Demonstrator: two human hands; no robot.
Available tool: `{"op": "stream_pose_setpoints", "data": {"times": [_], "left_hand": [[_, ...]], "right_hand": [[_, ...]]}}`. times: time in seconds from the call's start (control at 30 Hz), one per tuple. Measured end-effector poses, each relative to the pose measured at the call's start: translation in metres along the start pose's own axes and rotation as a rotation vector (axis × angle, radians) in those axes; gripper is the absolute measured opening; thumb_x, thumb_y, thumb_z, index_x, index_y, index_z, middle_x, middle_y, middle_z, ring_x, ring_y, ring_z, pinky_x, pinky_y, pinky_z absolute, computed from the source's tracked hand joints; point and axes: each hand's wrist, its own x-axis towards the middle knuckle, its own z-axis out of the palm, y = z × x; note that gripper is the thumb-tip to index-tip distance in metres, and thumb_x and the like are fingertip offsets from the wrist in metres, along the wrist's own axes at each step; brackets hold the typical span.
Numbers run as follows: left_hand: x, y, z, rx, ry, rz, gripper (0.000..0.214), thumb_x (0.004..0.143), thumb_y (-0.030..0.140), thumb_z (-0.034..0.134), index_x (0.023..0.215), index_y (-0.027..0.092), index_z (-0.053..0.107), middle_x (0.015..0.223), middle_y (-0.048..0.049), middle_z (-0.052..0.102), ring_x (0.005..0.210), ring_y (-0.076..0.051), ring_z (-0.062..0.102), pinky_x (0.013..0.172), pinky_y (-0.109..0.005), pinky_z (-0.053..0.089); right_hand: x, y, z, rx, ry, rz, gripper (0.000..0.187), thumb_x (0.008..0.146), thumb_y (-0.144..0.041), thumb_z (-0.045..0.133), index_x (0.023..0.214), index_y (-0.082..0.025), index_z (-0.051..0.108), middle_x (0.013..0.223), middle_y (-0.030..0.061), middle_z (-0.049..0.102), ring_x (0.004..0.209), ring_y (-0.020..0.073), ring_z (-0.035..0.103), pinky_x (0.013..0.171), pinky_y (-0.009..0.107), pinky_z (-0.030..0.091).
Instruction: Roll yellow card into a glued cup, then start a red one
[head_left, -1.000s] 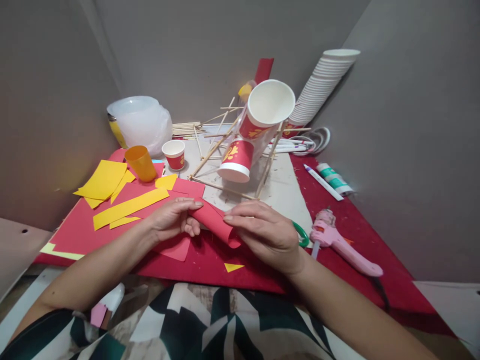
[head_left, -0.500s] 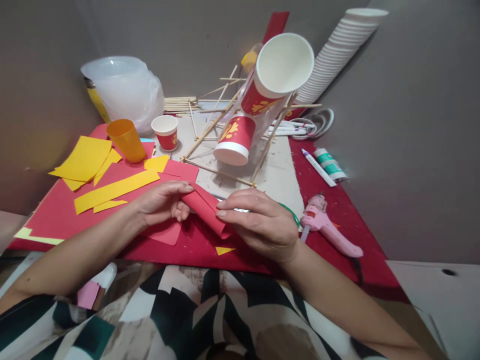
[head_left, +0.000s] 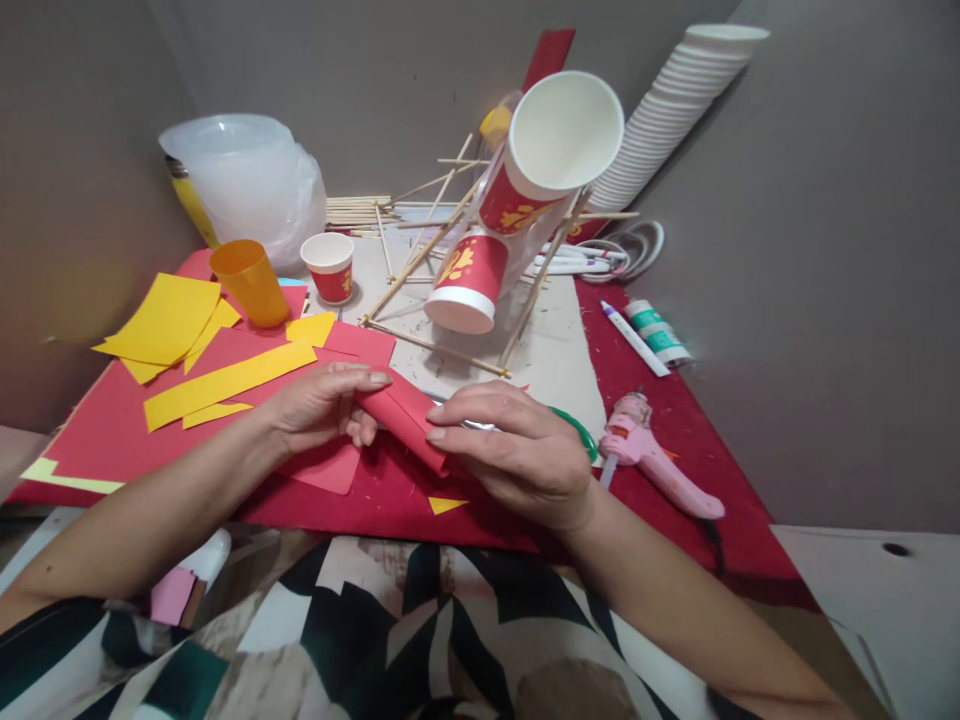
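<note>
A sheet of red paper (head_left: 403, 415), rolled into a tube with an overlapping edge, is held between my two hands above the table's front edge. My left hand (head_left: 337, 398) grips its left end, thumb on top and fingers curled below. At the other end, my right hand (head_left: 517, 447) pinches the seam with its fingertips; its thumb is hidden. Behind my right hand lie scissors with green handles (head_left: 577, 430), partly covered. Just beyond stands a frame of wooden sticks (head_left: 439, 347) bearing red-and-white paper cups (head_left: 566, 130).
Yellow paper pieces (head_left: 232, 383) and an orange cup (head_left: 250, 283) lie and stand on the left, near a small paper cup (head_left: 328, 268). On the right are a pink glue gun (head_left: 660, 455), a marker (head_left: 634, 338) and a green-and-white roll (head_left: 660, 332). Stacked cups (head_left: 667, 120) lean behind.
The hands and the rolled red paper stay almost in place, with the paper turned very slightly. The whole view has shifted a little.
</note>
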Motion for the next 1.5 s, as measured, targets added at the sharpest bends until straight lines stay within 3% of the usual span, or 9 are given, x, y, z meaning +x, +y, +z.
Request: {"op": "stream_pose_setpoints", "data": {"times": [0.13,0.23,0.33,0.53,0.63,0.73,1.0,1.23,1.5], "left_hand": [[-0.001,0.002,0.002,-0.036,0.053,0.076,0.017,0.077,0.021,0.072,0.067,0.010,0.065,0.049,-0.0043,0.065,0.037,-0.012,0.060,0.040,-0.017,0.050],[-0.002,0.006,0.004,-0.137,0.133,0.186,0.008,0.080,0.017,0.069,0.075,0.012,0.065,0.055,-0.0013,0.067,0.042,-0.011,0.063,0.044,-0.017,0.053],[-0.004,0.009,0.005,-0.172,0.189,0.259,0.006,0.081,0.017,0.069,0.080,0.013,0.065,0.060,-0.0008,0.070,0.048,-0.011,0.066,0.046,-0.016,0.054],[-0.006,0.006,0.008,-0.057,0.141,0.299,0.022,0.077,0.030,0.077,0.081,0.011,0.068,0.057,-0.0042,0.069,0.047,-0.011,0.063,0.046,-0.016,0.052],[-0.006,0.004,0.010,-0.003,0.118,0.298,0.030,0.072,0.036,0.082,0.078,0.010,0.069,0.057,-0.0047,0.069,0.046,-0.010,0.061,0.046,-0.016,0.052],[-0.006,0.003,0.012,0.031,0.113,0.294,0.034,0.070,0.040,0.084,0.076,0.010,0.069,0.056,-0.0049,0.069,0.045,-0.010,0.060,0.046,-0.016,0.051],[-0.005,-0.002,0.014,0.064,0.128,0.305,0.028,0.070,0.036,0.085,0.072,0.011,0.071,0.057,-0.0052,0.070,0.048,-0.012,0.064,0.049,-0.018,0.053],[-0.004,-0.004,0.014,0.105,0.120,0.311,0.028,0.069,0.036,0.086,0.072,0.011,0.072,0.056,-0.0063,0.071,0.047,-0.012,0.065,0.049,-0.017,0.053],[-0.005,-0.005,0.011,0.108,0.123,0.333,0.027,0.069,0.033,0.086,0.071,0.012,0.070,0.060,-0.0051,0.072,0.049,-0.012,0.066,0.049,-0.018,0.053]], "right_hand": [[0.001,0.001,0.000,-0.037,0.072,0.051,0.041,0.086,-0.006,0.061,0.122,-0.025,0.066,0.109,0.0110,0.075,0.100,0.0232,0.070,0.087,0.043,0.057],[-0.001,0.000,0.002,-0.074,0.302,0.161,0.047,0.082,-0.008,0.067,0.124,-0.028,0.066,0.112,0.0103,0.073,0.104,0.0258,0.069,0.089,0.046,0.056],[-0.003,-0.002,0.003,-0.038,0.457,0.319,0.036,0.085,-0.011,0.066,0.116,-0.029,0.071,0.103,0.0075,0.074,0.095,0.0236,0.070,0.081,0.041,0.058],[0.002,-0.005,0.007,0.008,0.296,0.427,0.022,0.086,-0.021,0.068,0.108,-0.021,0.072,0.102,0.0081,0.074,0.083,0.0175,0.068,0.068,0.030,0.058],[0.005,-0.005,0.008,0.012,0.281,0.427,0.021,0.086,-0.022,0.069,0.106,-0.019,0.072,0.102,0.0085,0.074,0.072,0.0144,0.066,0.060,0.027,0.055],[0.006,-0.005,0.009,0.044,0.277,0.458,0.018,0.086,-0.022,0.068,0.103,-0.019,0.072,0.099,0.0080,0.075,0.076,0.0151,0.067,0.062,0.026,0.055],[0.009,-0.005,0.010,0.221,0.255,0.618,0.013,0.086,-0.027,0.068,0.088,-0.016,0.075,0.079,0.0041,0.073,0.071,0.0146,0.064,0.065,0.026,0.049],[0.010,-0.004,0.008,0.364,0.237,0.841,0.027,0.085,-0.033,0.066,0.064,-0.017,0.067,0.064,0.0001,0.061,0.064,0.0126,0.054,0.061,0.025,0.043],[0.008,-0.002,0.008,0.545,0.258,0.990,0.024,0.082,-0.040,0.071,0.074,-0.017,0.073,0.052,-0.0039,0.051,0.048,0.0083,0.042,0.048,0.022,0.033]]}}
